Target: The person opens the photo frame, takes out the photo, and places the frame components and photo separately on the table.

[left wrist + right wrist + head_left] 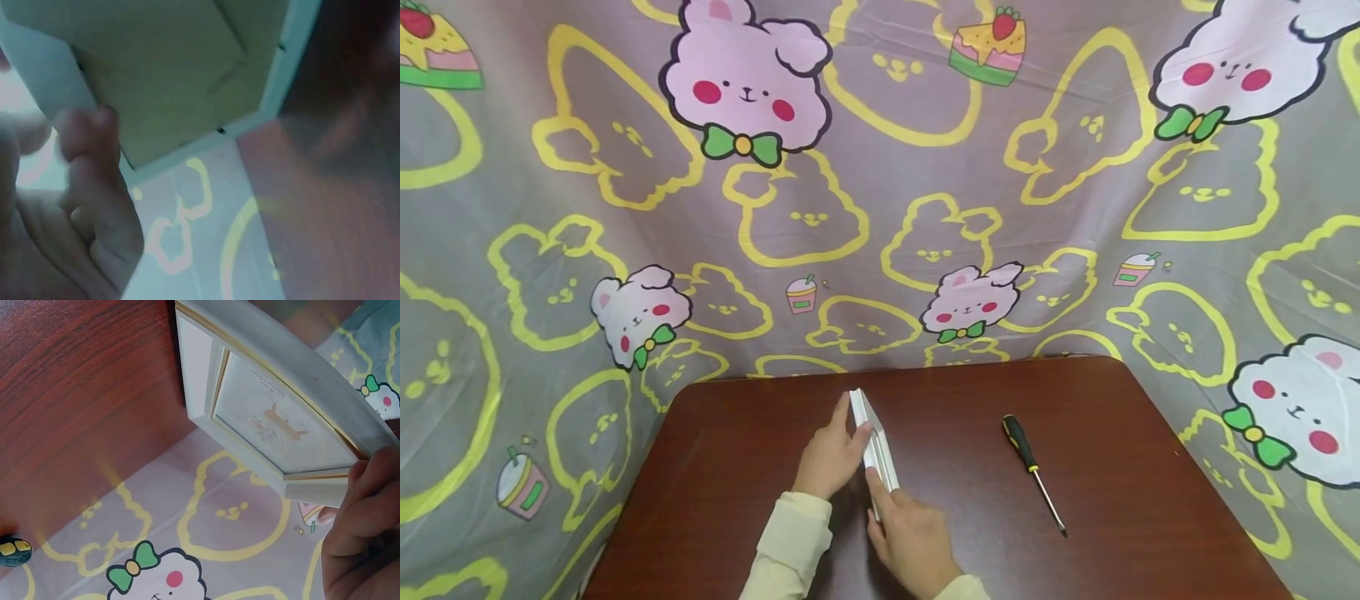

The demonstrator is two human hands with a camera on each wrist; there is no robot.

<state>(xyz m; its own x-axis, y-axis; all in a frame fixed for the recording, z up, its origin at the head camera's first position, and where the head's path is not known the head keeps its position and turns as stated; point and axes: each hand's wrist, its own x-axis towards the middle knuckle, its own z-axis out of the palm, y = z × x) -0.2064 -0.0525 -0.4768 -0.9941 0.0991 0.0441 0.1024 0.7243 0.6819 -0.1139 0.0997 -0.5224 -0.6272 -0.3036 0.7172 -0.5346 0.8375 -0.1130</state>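
Observation:
A white picture frame stands edge-up over the table between both hands. In the head view the left hand holds its far part, thumb at the upper edge. Nearer the body, the right hand grips the other end. The left wrist view shows the frame's tan backing board with small dark tabs along the rim, beside curled fingers. Its front appears in the right wrist view, where a gold line runs around a pale printed insert, and fingers pinch a corner.
A black and yellow screwdriver lies on the brown table to the right of the hands. A patterned curtain with cartoon rabbits hangs around the table's back and sides.

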